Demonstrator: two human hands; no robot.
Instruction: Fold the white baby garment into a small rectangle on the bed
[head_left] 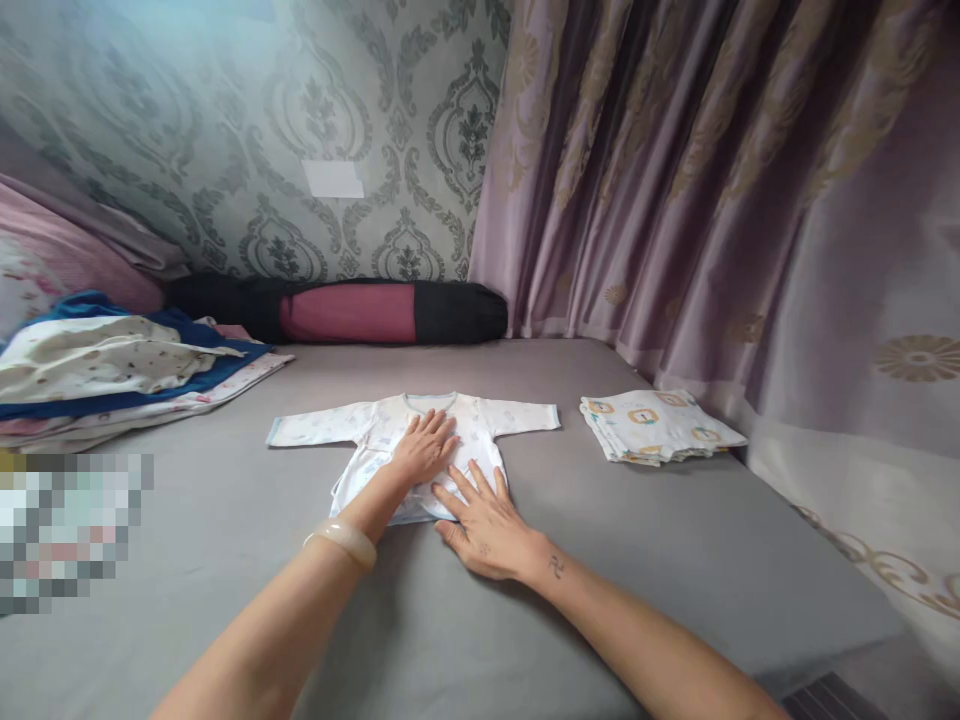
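Note:
A small white long-sleeved baby shirt (457,450) with pale blue trim and a faint print lies spread on the grey bed sheet (645,560). Its two sleeves stretch out to the left and right. My left hand (426,447) rests flat on the chest of the shirt, just below the neckline, fingers apart. Lower down, toward the right side of the hem, my right hand (484,525) lies with its fingers spread, their tips on the shirt and the palm over the sheet. Both hands cover part of the cloth beneath them.
Folded white printed cloth (660,425) lies right of the shirt, near the curtain (675,200). Piled clothes and fabrics (112,365) sit at the left. A black and maroon bolster (345,312) runs along the patterned wall (405,120). Something blurred out lies at the left edge.

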